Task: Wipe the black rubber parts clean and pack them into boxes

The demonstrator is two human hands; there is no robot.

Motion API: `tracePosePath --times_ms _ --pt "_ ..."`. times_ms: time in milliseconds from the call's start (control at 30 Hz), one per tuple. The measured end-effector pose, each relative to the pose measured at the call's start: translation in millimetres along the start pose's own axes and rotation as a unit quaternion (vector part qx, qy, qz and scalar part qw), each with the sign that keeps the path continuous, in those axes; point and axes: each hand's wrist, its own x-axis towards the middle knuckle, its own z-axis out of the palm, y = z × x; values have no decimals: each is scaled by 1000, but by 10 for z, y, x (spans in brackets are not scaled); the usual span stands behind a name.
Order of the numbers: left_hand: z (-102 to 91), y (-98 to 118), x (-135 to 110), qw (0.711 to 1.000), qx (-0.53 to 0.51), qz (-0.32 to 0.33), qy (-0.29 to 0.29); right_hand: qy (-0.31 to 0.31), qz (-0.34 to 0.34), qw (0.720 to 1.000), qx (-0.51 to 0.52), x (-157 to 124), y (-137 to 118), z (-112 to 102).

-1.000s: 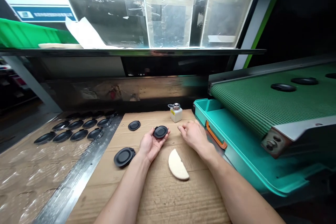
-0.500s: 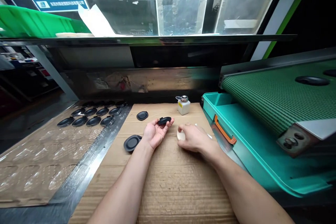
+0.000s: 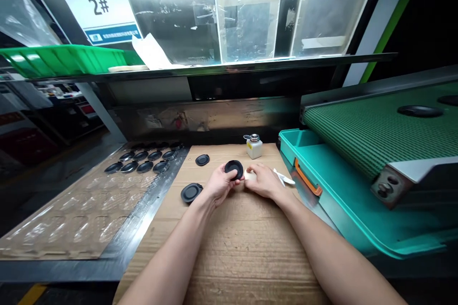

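Black disc [image 3: 234, 169] sits on the fingers of the left hand [image 3: 221, 183], near the middle of the cardboard sheet [image 3: 250, 252]. Its hollow face looks up and a little toward the camera. The fingers and thumb close in a narrow hold around its edge, so the grip is firm but small. Compared with half a second ago, the disc has turned from a nearly edge-on tilt to this more open position, and the two hands have come close together. The right hand [image 3: 263, 181] now covers most of a pale foam pad [image 3: 250, 176], which is only a little visible beside the disc. Its fingers curve over the pad, but I cannot tell if they really pinch it. The disc and pad are just beside each other, not clearly touching.

Near the left hand, a second black disc [image 3: 191, 193] and a smaller one [image 3: 202, 160] lie on the cardboard. Behind the hands stands a white dispensing bottle [image 3: 254, 147] with a metal top. To the left, more black discs [image 3: 143, 166] lie in rows on a clear blister tray [image 3: 86, 221]. To the right are a teal tray [image 3: 322, 186] with an orange handle [image 3: 306, 177] and a green conveyor belt [image 3: 358, 138].
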Motion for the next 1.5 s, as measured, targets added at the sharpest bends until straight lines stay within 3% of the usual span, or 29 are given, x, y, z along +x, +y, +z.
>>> tracePosePath --times_ms 167,267,333,400,467,500,667,900,967,1100,1233,1333,1500 --pt "-240 36 -324 998 53 6 28 -3 -11 1000 1 15 28 8" --pt "-401 -5 -522 973 158 154 68 -3 -16 1000 3 21 53 14" --pt "-484 -33 -674 914 261 306 57 -8 -18 1000 3 23 65 14" --pt "-529 -38 -837 829 346 439 30 -11 -17 1000 1 19 69 9" --pt "-527 -19 -995 772 390 501 29 -8 -19 1000 1 9 63 -2" --pt "-512 -5 -1065 765 396 507 39 -7 -19 1000 2 2 57 -10" --pt "-407 8 -1263 800 365 471 73 -16 -14 1000 4 -19 40 -40" --pt "-408 -10 -1272 837 333 429 64 -12 -16 1000 3 -7 65 -23" --pt "-519 132 -1222 851 334 398 74 -15 -9 1000 4 -10 64 -21" --pt "-904 522 -1029 858 383 284 190 -19 -11 1000 11 -10 50 -27" --pt "-1228 632 -780 870 451 131 149 -23 -2 1000 9 -12 23 -45" --pt "-1337 544 -615 844 513 83 137 -22 3 1000 8 -36 13 -56" --pt "-1376 516 -424 739 655 98 124 -27 -8 1000 5 -27 9 -79"
